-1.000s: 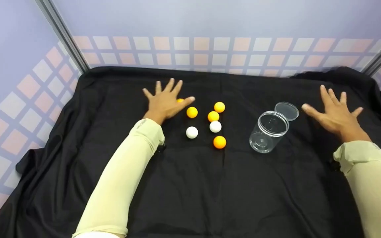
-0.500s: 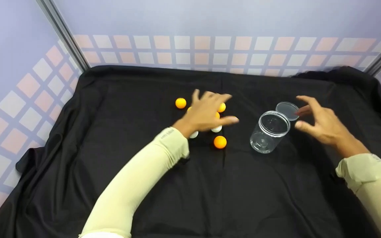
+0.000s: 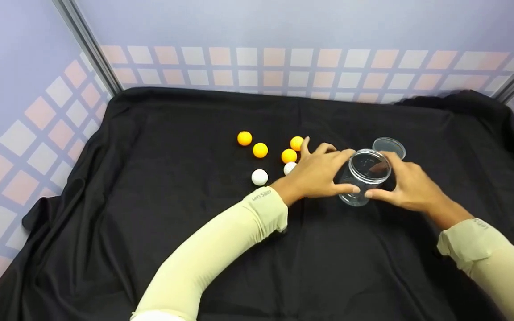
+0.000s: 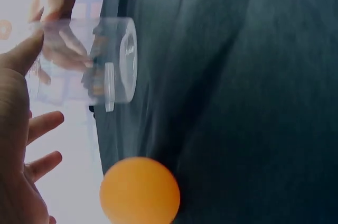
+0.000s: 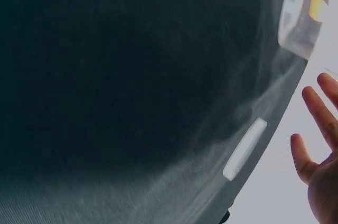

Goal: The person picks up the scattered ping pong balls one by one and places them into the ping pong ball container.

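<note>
A clear plastic jar [image 3: 366, 171] stands upright and uncapped on the black cloth, between both hands. My left hand [image 3: 319, 174] is at its left side, fingers spread and thumb at the front wall. On the other side, my right hand [image 3: 411, 186] has its thumb near the front and fingers reaching behind the rim. In the right wrist view its visible fingers [image 5: 319, 113] are loosely extended. The round clear lid [image 3: 389, 146] lies just behind the jar. Near the left hand, an orange ball [image 4: 140, 192] shows in the left wrist view; the hand hides it in the head view.
Left of the jar, several orange balls [image 3: 260, 150] and two white balls [image 3: 259, 177] lie loose; the left hand partly covers one white ball. Black cloth [image 3: 185, 133] covers the table, with tile-patterned panels [image 3: 275, 67] behind and at the sides.
From being spread wide apart, both hands have come in to the jar: the left swept right over the balls, the right moved left. Balls, jar and lid keep their places.
</note>
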`<state>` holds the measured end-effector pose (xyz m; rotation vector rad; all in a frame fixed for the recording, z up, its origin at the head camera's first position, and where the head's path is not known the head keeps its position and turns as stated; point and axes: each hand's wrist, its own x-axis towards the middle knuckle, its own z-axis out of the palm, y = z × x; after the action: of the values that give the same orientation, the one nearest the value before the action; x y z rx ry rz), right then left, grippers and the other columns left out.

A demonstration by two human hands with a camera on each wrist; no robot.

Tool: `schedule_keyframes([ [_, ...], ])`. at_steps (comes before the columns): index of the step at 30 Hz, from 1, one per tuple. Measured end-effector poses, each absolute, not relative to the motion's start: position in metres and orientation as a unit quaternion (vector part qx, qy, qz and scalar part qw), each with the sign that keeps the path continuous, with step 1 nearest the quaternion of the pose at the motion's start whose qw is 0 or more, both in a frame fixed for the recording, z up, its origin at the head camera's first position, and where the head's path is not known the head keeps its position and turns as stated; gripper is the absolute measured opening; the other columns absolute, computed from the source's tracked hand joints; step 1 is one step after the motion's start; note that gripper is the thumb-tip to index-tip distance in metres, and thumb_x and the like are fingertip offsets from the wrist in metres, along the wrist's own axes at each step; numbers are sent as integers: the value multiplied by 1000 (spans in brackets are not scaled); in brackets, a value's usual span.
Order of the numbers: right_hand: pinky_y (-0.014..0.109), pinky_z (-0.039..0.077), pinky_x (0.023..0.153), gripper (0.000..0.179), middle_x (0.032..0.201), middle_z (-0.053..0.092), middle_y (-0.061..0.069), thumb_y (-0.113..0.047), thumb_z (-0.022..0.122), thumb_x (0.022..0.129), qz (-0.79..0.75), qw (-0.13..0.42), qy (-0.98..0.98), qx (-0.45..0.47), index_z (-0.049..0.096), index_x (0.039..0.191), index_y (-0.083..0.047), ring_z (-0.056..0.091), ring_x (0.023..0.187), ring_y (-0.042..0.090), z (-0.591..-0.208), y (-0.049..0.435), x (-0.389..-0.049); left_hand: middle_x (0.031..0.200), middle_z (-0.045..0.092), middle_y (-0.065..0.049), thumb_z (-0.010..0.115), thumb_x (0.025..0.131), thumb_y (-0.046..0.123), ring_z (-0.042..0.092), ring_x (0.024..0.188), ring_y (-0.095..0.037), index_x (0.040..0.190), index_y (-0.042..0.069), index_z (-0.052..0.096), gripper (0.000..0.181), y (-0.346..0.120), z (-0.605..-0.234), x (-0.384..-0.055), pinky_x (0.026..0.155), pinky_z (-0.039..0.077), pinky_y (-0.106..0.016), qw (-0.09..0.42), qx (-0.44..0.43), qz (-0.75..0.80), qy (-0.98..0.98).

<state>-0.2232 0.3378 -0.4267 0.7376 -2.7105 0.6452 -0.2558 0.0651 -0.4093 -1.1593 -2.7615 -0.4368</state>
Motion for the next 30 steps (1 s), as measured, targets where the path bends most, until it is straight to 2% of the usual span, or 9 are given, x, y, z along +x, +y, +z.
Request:
schedule_keyframes([
  [4, 46, 52, 84, 88, 107, 75, 6, -42, 92, 73, 231, 128, -929, 257, 47, 140, -9, 73, 96, 27, -431, 334, -222, 140, 62, 12, 60, 88, 72, 47, 133, -15, 150, 26, 43, 79, 69, -409, -255, 115, 15, -72, 57, -381, -156, -910],
  [7, 43, 50, 86, 86, 108, 75, 5, -41, 92, 73, 236, 132, -928, 259, 47, 139, -9, 73, 98, 25, -432, 333, -222, 139, 63, 13, 61, 89, 71, 47, 133, -15, 149, 26, 45, 76, 70, -409, -255, 115, 15, -71, 61, -380, -156, -910],
  [17, 50, 53, 82, 89, 111, 73, 11, -43, 94, 67, 234, 154, -923, 264, 51, 137, -7, 72, 94, 30, -429, 323, -209, 138, 63, 10, 57, 89, 73, 47, 132, -16, 148, 24, 46, 78, 57, -406, -244, 114, 15, -72, 71, -401, -153, -900],
  [21, 47, 52, 83, 89, 110, 73, 8, -42, 96, 65, 244, 174, -914, 275, 53, 134, -6, 72, 95, 29, -427, 314, -199, 136, 64, 9, 57, 89, 73, 48, 131, -16, 147, 22, 47, 78, 47, -402, -234, 111, 17, -73, 93, -418, -157, -890],
  [27, 37, 48, 89, 90, 101, 76, -3, -43, 97, 61, 266, 193, -891, 313, 57, 132, -4, 71, 97, 24, -427, 296, -180, 130, 66, 9, 58, 89, 74, 50, 128, -17, 144, 20, 50, 78, 27, -403, -208, 108, 22, -72, 127, -429, -158, -880],
  [30, 39, 45, 92, 92, 101, 76, -4, -47, 95, 61, 259, 201, -885, 330, 57, 132, -3, 70, 99, 25, -428, 286, -168, 128, 67, 10, 57, 89, 74, 51, 127, -17, 141, 20, 53, 76, 15, -406, -192, 107, 23, -71, 142, -426, -160, -879],
])
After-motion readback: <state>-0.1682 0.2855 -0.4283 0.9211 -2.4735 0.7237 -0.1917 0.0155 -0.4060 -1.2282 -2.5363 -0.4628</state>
